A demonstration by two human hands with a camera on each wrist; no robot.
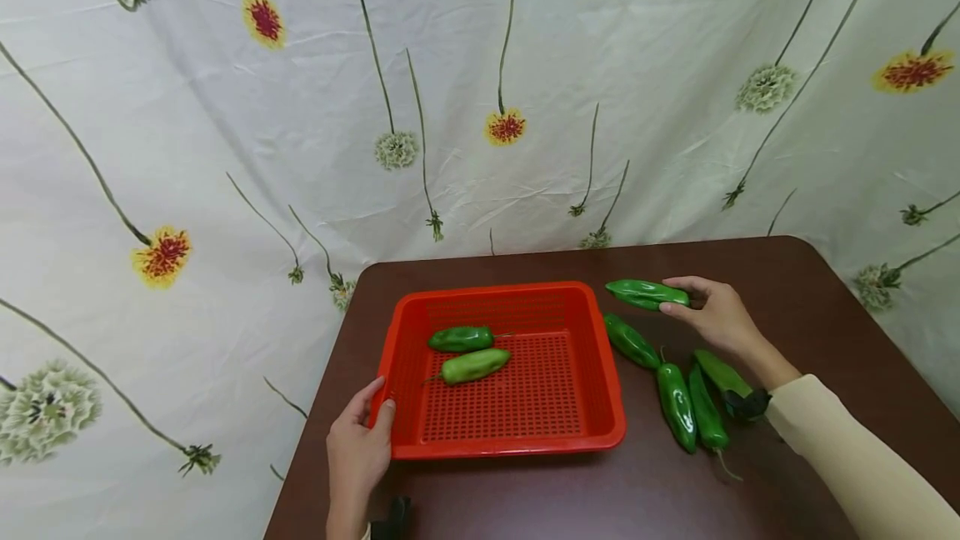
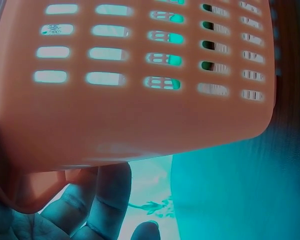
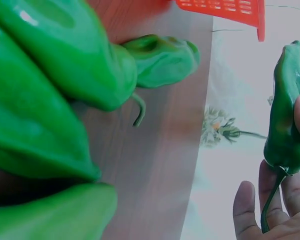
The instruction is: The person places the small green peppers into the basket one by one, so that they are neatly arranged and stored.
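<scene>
A red plastic basket [image 1: 510, 445] stands on the brown table, with two green peppers lying inside: a darker one [image 1: 461, 339] behind a paler one [image 1: 476, 366]. My left hand [image 1: 360, 444] grips the basket's left rim, thumb on the inner side. Seen from the left wrist, fingers [image 2: 110, 200] curl at the rim below the slotted wall. Right of the basket, my right hand [image 1: 716, 315] holds a green pepper [image 1: 647, 293] above the table, pinched between thumb and fingers. In the right wrist view that pepper [image 3: 285, 120] has its stem toward the palm.
Several more green peppers lie right of the basket, among them one near its wall [image 1: 632, 342], one in front [image 1: 677, 407] and one under the right wrist [image 1: 722, 373]. A white flowered cloth [image 1: 450, 90] hangs behind the table [image 1: 510, 498].
</scene>
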